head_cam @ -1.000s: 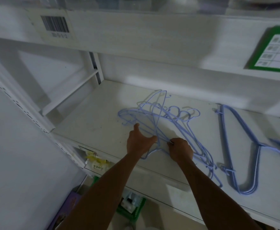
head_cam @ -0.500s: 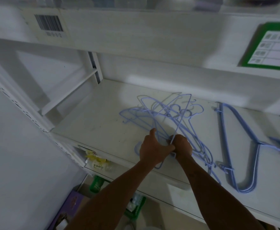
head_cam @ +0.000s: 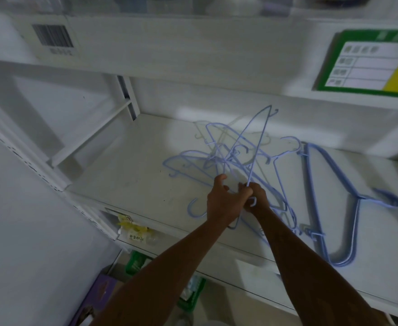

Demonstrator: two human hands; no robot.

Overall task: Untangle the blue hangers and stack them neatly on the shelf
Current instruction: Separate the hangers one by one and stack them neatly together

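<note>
The left forearm point(head_cam: 169, 267) and the right forearm point(head_cam: 311, 267) are bare along their whole visible length; both are slim and even in outline. The left hand point(head_cam: 219, 203) and the right hand point(head_cam: 257, 198) are bare as well; finer detail is lost in the dim light.

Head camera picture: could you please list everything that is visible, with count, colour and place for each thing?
tangled hangers: several, light blue, shelf middle
raised hanger: one, light blue, tilted up from the tangle
stacked hangers: a few, blue, nested flat, shelf right
shelf: one, white, under all hangers
barcode label: one, black-white, upper ledge, left
label card: one, green-framed with yellow sticker, upper ledge, right
yellow tags: count unclear, yellow, below shelf front
green basket: at least one, green, below the shelf
purple box: one, purple, bottom left
left hand: one, grips tangle wires
right hand: one, grips the raised hanger's lower end
</note>
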